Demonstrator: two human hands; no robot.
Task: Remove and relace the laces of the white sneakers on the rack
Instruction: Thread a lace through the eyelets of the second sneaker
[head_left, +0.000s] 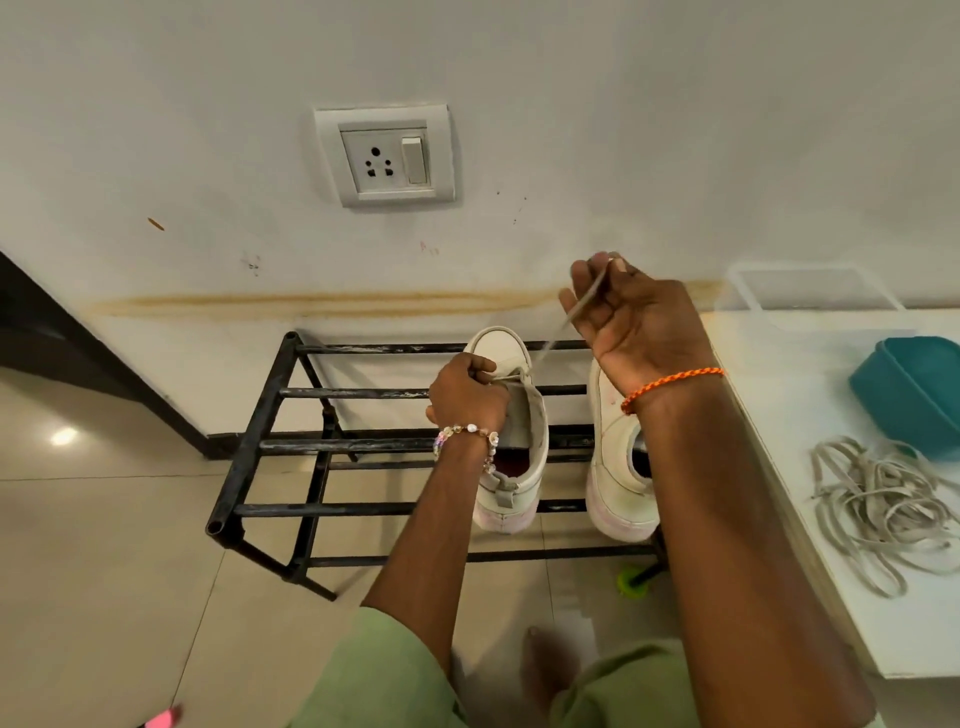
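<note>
Left hand (467, 387): clenched on the left sneaker (511, 431) near its toe, likely steadying it on the rack (291, 447).
Right hand (631, 317): raised above the rack, fingers pinching the lace (582, 306), apparently drawing it taut.
Lace: blurred, running from the pinch down to the left sneaker's eyelets.
Right sneaker (615, 467): on the rack, no laces visible.
Loose laces (878, 504): heaped on the white surface (779, 395) right of the rack, seemingly already removed.

You see white sneakers (511, 431) with pinkish soles on a black rack (270, 447); grey laces (878, 514), teal tub (914, 395), right; orange wristband (670, 387), green sleeves (389, 675).
</note>
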